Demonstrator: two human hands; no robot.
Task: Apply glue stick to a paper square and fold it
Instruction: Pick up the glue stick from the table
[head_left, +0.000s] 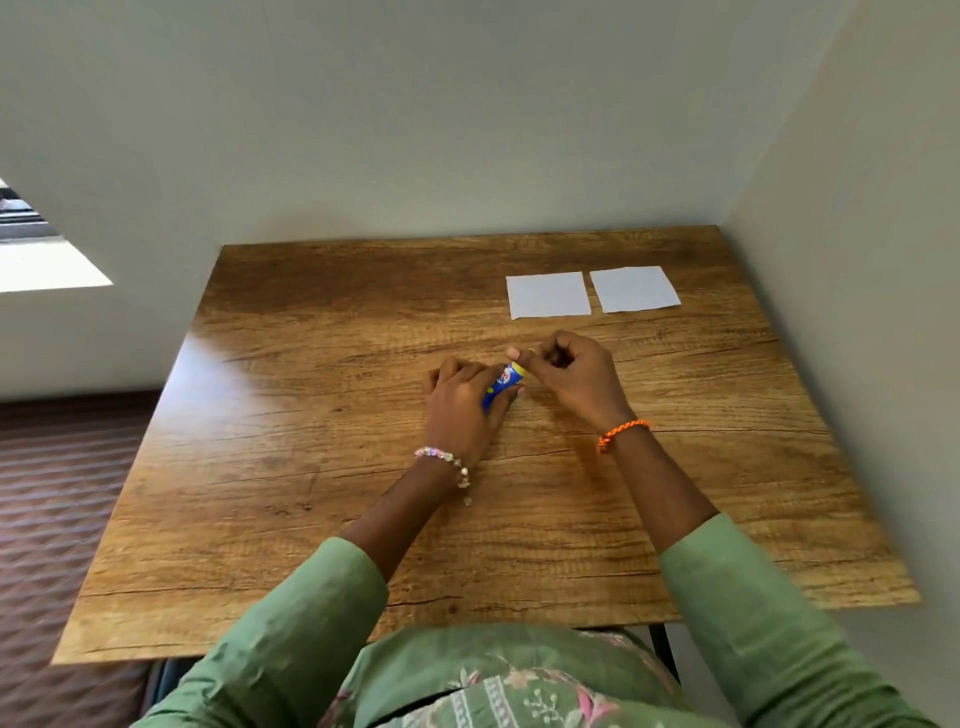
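A blue and yellow glue stick (505, 384) is held low over the middle of the wooden table (311, 415). My left hand (462, 402) grips its body. My right hand (569, 376) has its fingers curled round the stick's upper end, so the cap is hidden. Two white paper squares lie flat side by side at the far right of the table, the left square (548, 294) and the right square (635, 289), beyond both hands and untouched.
The table stands in a corner, with walls along its far and right edges. A carpeted floor (52, 493) lies to the left. A beaded bracelet is on my left wrist and an orange cord on my right.
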